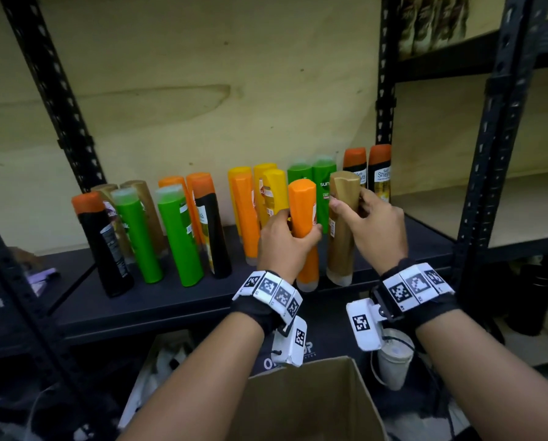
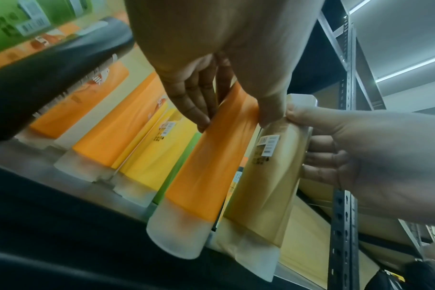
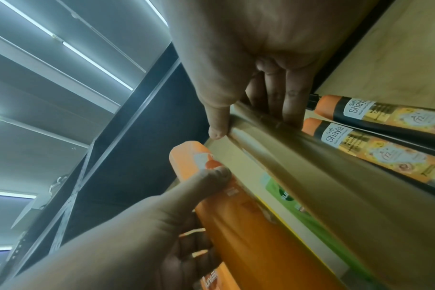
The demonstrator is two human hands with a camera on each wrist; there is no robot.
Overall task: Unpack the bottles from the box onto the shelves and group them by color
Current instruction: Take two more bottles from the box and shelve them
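Note:
My left hand (image 1: 287,240) grips an orange bottle (image 1: 304,218) around its middle; the bottle stands cap-down at the front edge of the dark shelf (image 1: 177,300). Just right of it, my right hand (image 1: 366,224) holds a gold bottle (image 1: 341,230) near its upper end, also cap-down at the shelf edge. The left wrist view shows the orange bottle (image 2: 211,166) and gold bottle (image 2: 268,176) side by side. In the right wrist view my thumb and fingers wrap the gold bottle (image 3: 311,176), with the orange bottle (image 3: 249,235) beside it. The cardboard box (image 1: 301,405) sits below.
On the shelf stand black bottles with orange ends (image 1: 102,246), green bottles (image 1: 179,237), gold ones (image 1: 147,205), orange (image 1: 245,218) and yellow bottles (image 1: 272,189), two green ones (image 1: 322,179) and two black-orange ones (image 1: 379,173) at the right post (image 1: 384,74). Bare shelf lies front left.

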